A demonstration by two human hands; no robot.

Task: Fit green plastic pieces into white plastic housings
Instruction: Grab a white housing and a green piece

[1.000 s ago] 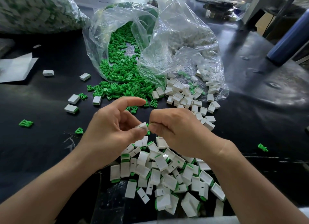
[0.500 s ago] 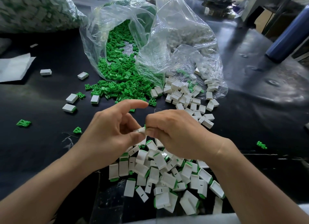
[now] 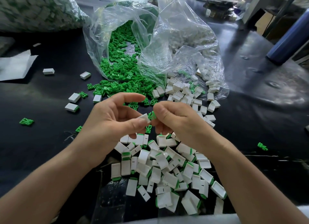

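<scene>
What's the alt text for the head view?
The left hand pinches a white housing while the right hand holds a green piece at its end. Finished housings lie piled below; clear bags spill green and white parts behind.

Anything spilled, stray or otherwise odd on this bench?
Green pieces spill from the open clear bag onto the black table, mixing with white housings. One stray green piece lies far left, another far right. Nothing looks damaged.

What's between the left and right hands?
Head view: a white housing pinched by the left hand and a green piece pinched by the right hand, the piece mostly outside the housing.
</scene>
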